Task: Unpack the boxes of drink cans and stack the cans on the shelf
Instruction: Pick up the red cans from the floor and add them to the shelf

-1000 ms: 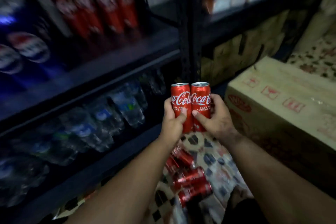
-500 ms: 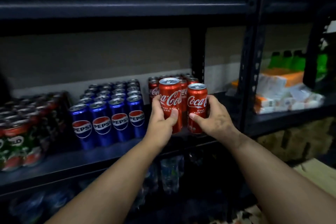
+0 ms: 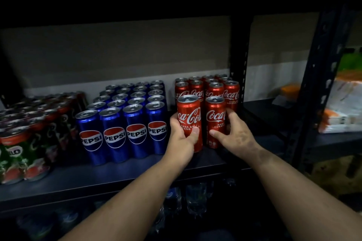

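- Now the left hand (image 3: 181, 141) grips one red can (image 3: 189, 121) and the right hand (image 3: 234, 139) grips another (image 3: 215, 121), both lowered from mid-air half a second ago onto the shelf (image 3: 117, 178).
- Behind them, touching, stand the stacked cola cans (image 3: 207, 89); letting go comes next.

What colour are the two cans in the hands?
Red cans, white Coca-Cola script; head view.
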